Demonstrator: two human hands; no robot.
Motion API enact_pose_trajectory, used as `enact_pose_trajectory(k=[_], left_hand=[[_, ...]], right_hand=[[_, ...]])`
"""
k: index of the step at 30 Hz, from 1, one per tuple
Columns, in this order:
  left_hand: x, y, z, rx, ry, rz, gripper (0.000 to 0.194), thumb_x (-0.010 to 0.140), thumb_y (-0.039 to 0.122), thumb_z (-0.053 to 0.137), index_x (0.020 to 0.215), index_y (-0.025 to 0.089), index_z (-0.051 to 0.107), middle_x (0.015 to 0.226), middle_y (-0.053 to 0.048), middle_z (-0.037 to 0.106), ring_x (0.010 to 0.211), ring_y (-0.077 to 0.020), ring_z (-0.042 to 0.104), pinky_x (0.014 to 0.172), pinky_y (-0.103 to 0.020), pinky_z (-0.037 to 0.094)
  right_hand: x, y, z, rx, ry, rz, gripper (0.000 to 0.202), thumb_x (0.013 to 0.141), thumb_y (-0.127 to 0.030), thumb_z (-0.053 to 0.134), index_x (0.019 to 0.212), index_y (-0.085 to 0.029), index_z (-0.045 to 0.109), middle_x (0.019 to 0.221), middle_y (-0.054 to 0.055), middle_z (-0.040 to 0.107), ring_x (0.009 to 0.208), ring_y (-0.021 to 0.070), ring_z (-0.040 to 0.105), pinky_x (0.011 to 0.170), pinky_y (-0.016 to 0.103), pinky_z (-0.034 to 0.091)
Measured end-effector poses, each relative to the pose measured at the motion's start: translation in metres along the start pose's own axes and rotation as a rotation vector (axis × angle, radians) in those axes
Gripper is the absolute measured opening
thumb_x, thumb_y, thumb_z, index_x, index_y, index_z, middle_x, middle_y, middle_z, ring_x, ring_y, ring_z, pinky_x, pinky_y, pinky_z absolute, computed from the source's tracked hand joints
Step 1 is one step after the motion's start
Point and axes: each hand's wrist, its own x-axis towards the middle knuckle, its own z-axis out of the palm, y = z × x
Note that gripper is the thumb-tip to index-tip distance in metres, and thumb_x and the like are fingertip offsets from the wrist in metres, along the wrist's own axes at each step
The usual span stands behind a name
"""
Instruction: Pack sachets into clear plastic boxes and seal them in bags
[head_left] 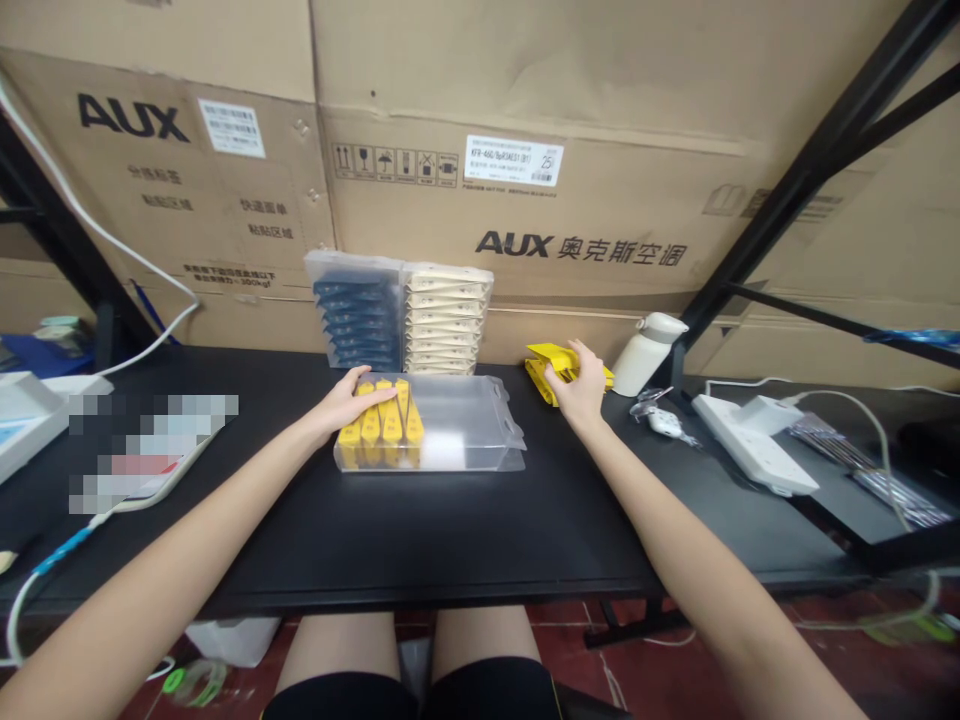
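Note:
A clear plastic box [465, 415] lies on the black table, its flapped end towards the right. Several yellow wedge-shaped packets [370, 428] stand in a row in its left end. My left hand [351, 402] grips the box's left end, thumb across the packets and the other fingers partly hidden behind. To the right of the box, my right hand [583, 388] pinches a yellow packet [553, 354], tilted over a small pile of yellow packets [541, 384]. Part of that pile is hidden by the hand.
Behind stand a clear box of blue packets [356, 320] and one of cream packets [444, 318]. A white bottle [646, 355], an earphone case [664, 424] and a power strip [754, 445] are on the right. A phone [161, 460] lies left. Cardboard cartons [420, 80] back the table.

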Motion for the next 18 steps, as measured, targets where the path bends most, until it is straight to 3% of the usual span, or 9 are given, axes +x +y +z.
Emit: enact_pose_trajectory(k=[3,5,9,13,16,18], left_hand=[[0.001,-0.001,0.0,-0.002,0.001,0.002,0.098,0.065,0.056,0.076,0.145,0.019,0.034,0.138,-0.017,0.054,0.114,-0.0297,0.061,0.087,-0.03,0.054],[0.001,-0.001,0.0,-0.001,-0.003,0.001,0.098,0.065,0.055,0.076,0.145,0.018,0.034,0.137,-0.018,0.054,0.113,-0.0297,0.062,0.087,-0.031,0.054],[0.003,-0.003,-0.001,0.004,-0.012,0.014,0.099,0.065,0.056,0.075,0.146,0.017,0.033,0.137,-0.018,0.054,0.113,-0.0291,0.062,0.088,-0.03,0.054],[0.004,-0.005,-0.001,-0.011,-0.013,0.016,0.099,0.064,0.056,0.076,0.145,0.018,0.033,0.135,-0.018,0.055,0.112,-0.0294,0.063,0.086,-0.03,0.055],[0.004,-0.005,-0.001,-0.011,-0.014,0.009,0.1,0.063,0.056,0.077,0.146,0.019,0.033,0.133,-0.017,0.057,0.11,-0.0295,0.064,0.085,-0.031,0.055],[0.004,-0.005,-0.001,-0.005,-0.013,0.01,0.1,0.064,0.055,0.077,0.146,0.019,0.033,0.134,-0.018,0.056,0.11,-0.0292,0.064,0.086,-0.032,0.055]], right_hand=[[0.002,-0.01,-0.002,0.245,0.087,0.205,0.039,0.077,-0.038,0.056,0.108,-0.015,0.057,0.11,0.013,0.064,0.106,0.0245,0.06,0.094,0.038,0.046],[0.003,-0.014,0.0,0.409,0.086,0.383,0.03,0.08,-0.044,0.051,0.09,-0.017,0.057,0.087,0.007,0.066,0.085,0.0196,0.064,0.073,0.029,0.053],[0.003,-0.016,0.003,0.623,0.028,0.665,0.043,0.076,-0.06,0.057,0.064,-0.021,0.046,0.057,-0.002,0.051,0.046,0.0104,0.049,0.035,0.02,0.036],[0.004,-0.016,0.001,0.757,-0.125,0.796,0.048,0.065,-0.06,0.073,0.063,-0.021,0.045,0.05,-0.005,0.048,0.035,0.0061,0.039,0.028,0.018,0.03],[0.006,-0.014,-0.002,0.785,-0.243,0.821,0.041,0.063,-0.048,0.079,0.067,-0.019,0.05,0.052,-0.004,0.054,0.035,0.0043,0.038,0.029,0.017,0.035],[0.008,-0.013,-0.004,0.769,-0.253,0.811,0.036,0.063,-0.039,0.081,0.07,-0.018,0.053,0.056,-0.002,0.059,0.036,0.004,0.041,0.033,0.017,0.041]])
